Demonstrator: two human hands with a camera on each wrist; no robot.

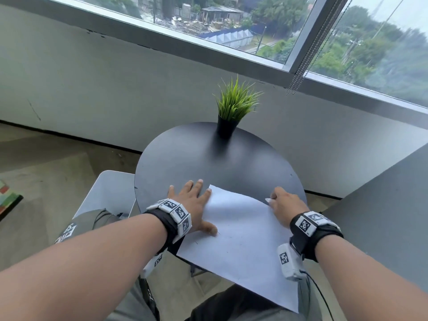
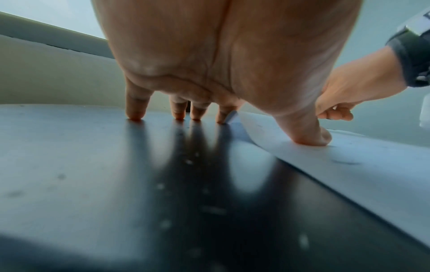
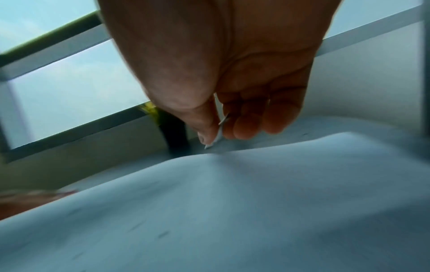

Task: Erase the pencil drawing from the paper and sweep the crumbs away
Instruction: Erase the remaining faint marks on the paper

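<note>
A white sheet of paper (image 1: 245, 239) lies on the round black table (image 1: 185, 158), and its near part hangs over the table's front edge. A few short dark marks and specks show on it (image 2: 346, 162). My left hand (image 1: 203, 205) is spread flat at the sheet's left edge. Its fingertips (image 2: 135, 116) press on the table and its thumb (image 2: 309, 138) presses on the paper. My right hand (image 1: 272, 202) pinches the sheet's far right corner (image 3: 214, 139) between thumb and fingers, and the paper (image 3: 232, 202) bulges up below it. No eraser is in view.
A small grass plant in a black pot (image 1: 228, 126) stands at the table's far edge. Pale specks lie on the tabletop under my left palm (image 2: 188, 162). A white chair (image 1: 111, 193) stands at the left, a grey panel (image 1: 382, 205) at the right, the wall and window behind.
</note>
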